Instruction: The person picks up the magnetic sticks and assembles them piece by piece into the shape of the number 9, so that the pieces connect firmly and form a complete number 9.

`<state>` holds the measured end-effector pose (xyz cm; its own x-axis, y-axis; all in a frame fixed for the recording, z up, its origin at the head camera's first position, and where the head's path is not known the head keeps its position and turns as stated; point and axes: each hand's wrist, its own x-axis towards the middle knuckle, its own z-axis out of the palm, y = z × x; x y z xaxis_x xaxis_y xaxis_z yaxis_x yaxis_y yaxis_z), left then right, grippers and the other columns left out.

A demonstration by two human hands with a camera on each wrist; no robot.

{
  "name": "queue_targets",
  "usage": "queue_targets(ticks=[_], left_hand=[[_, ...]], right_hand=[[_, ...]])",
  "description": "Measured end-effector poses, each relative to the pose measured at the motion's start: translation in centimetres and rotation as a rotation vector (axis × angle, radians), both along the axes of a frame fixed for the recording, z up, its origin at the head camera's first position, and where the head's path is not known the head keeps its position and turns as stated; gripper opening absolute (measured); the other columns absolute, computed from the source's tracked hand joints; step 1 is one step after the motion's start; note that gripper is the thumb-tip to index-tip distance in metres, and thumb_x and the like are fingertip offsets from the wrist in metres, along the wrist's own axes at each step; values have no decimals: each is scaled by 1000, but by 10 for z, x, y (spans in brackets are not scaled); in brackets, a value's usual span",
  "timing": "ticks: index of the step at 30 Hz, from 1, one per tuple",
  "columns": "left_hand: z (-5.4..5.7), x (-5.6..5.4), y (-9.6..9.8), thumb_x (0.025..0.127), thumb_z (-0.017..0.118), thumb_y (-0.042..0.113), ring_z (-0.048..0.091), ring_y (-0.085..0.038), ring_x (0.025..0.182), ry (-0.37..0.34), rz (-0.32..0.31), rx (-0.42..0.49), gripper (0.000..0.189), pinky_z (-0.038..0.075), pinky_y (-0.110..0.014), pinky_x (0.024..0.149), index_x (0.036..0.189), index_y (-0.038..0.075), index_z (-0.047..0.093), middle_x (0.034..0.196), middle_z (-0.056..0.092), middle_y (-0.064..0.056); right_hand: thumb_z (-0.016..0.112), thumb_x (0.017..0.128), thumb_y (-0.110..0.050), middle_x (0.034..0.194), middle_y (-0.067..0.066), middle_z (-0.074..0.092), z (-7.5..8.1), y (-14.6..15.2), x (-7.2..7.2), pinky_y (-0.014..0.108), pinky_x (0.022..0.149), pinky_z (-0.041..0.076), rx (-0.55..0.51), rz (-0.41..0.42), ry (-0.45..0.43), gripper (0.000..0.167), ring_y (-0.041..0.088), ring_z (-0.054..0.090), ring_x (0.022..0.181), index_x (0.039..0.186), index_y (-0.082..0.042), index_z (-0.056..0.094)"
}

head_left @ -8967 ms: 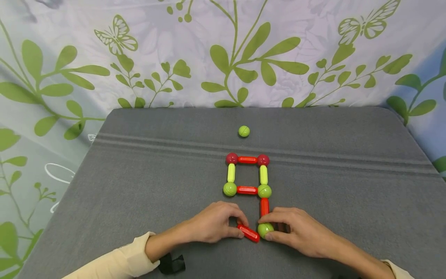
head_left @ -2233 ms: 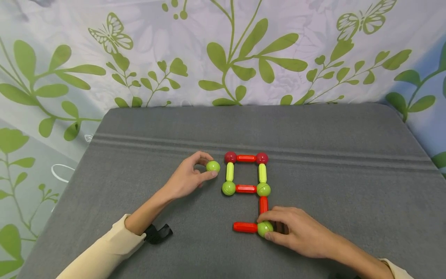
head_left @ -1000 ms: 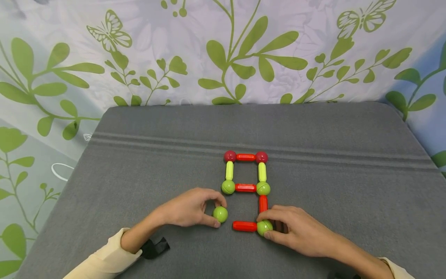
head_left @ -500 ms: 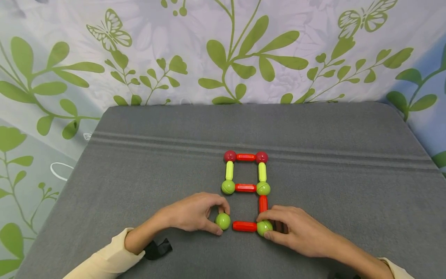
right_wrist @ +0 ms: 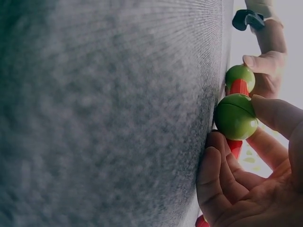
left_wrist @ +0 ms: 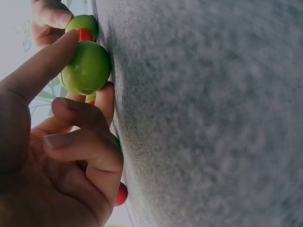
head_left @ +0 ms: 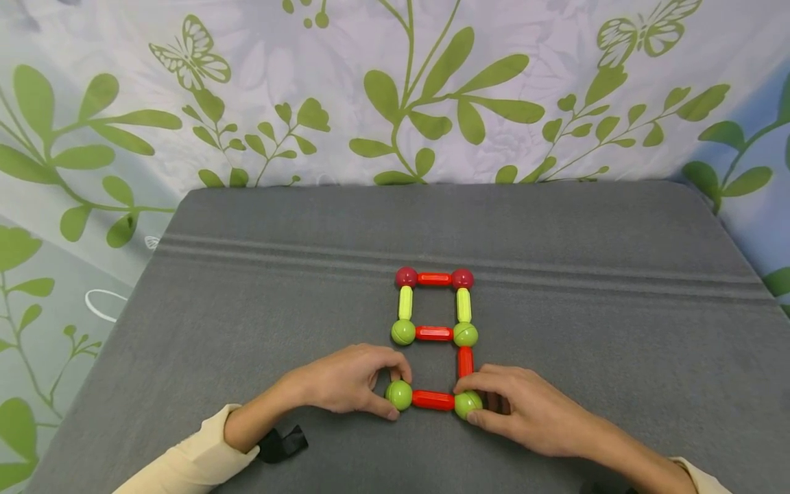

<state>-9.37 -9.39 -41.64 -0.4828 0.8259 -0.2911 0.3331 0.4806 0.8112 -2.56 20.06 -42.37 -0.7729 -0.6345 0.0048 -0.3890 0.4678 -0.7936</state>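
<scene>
My left hand (head_left: 354,379) pinches a green ball (head_left: 399,395) between thumb and fingers; the ball touches the left end of a red rod (head_left: 433,400). At that rod's other end, my right hand (head_left: 524,409) holds a second green ball (head_left: 468,405). From there another red rod (head_left: 465,361) runs up to a green ball (head_left: 465,334) at a corner of a square. Two dark red balls (head_left: 406,277), green balls, yellow-green rods (head_left: 464,304) and red rods form that square. In the left wrist view, the thumb presses the near green ball (left_wrist: 87,68).
All pieces lie on a grey cloth-covered table (head_left: 278,295). Behind it hangs a leaf-patterned curtain (head_left: 259,82). A black strap (head_left: 282,444) sits at the left wrist, beside the cream sleeve (head_left: 191,453).
My left hand fetched the loose green ball from the far side and brought it to the lower red rod, closing the last gap. That rod was set straight earlier. The right hand stayed put.
</scene>
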Motion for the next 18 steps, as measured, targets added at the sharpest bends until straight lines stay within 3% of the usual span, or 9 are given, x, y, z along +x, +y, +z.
queue_targets(ticks=[11,18], left_hand=[[3,3,2,80,85,24,46,-3,64,91,-48,-29,32,41,-20,59,101,26,62,92,56,15],[4,3,2,79,85,23,46,-3,62,72,-38,-33,33,42,-21,59,101,27,61,92,56,15]], right_hand=[[67,96,-29,88,-18,57,0,0,0,20,56,45,-5,-3,3,21,-1,52,69,117,-28,66],[66,97,-30,89,-17,56,0,-1,0,21,56,45,6,-2,-12,22,0,52,69,118,-28,66]])
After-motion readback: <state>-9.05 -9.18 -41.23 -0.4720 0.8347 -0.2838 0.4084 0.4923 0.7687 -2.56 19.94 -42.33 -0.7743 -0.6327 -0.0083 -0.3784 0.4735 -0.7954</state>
